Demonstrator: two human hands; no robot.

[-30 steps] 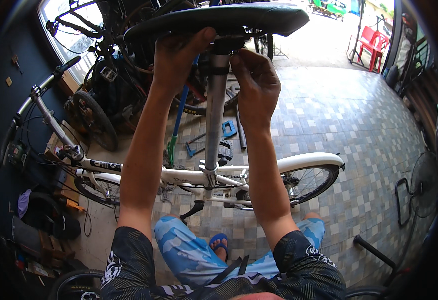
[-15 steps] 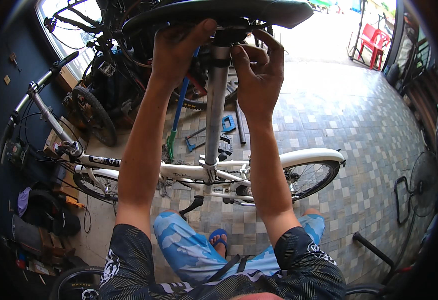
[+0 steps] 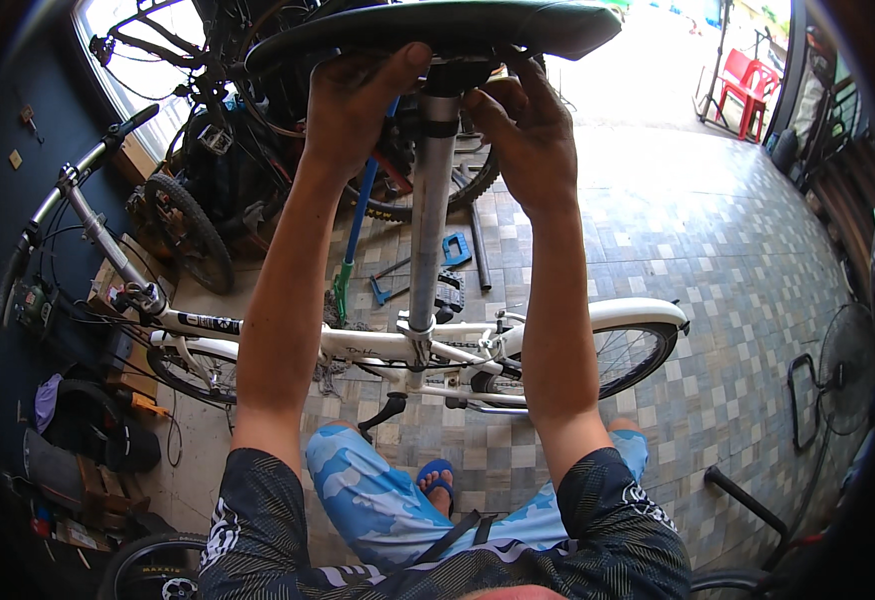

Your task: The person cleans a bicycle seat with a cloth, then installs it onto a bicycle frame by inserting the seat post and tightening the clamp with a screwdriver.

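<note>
A black bicycle saddle (image 3: 438, 28) sits at the top on a long silver seat post (image 3: 428, 220) rising from a white bicycle frame (image 3: 363, 344). My left hand (image 3: 351, 112) grips the saddle's underside from the left, its thumb pointing toward the clamp and its other fingers partly hidden. On the right, my right hand (image 3: 533, 145) reaches up under the saddle beside the dark saddle clamp (image 3: 458, 76). Its thumb and fingers are bent together there; whatever small part they pinch is hidden.
A hacksaw (image 3: 386, 284), a pedal (image 3: 451, 290) and a dark tube (image 3: 481, 250) lie on the tiled floor beyond the frame. Several bicycles and wheels (image 3: 188, 230) crowd the back left. A standing fan (image 3: 848, 370) is at the right, with red chairs (image 3: 748, 85) outside.
My right hand and forearm have shifted a little to the right, and its fingers have curled further under the saddle. The left hand stays in place.
</note>
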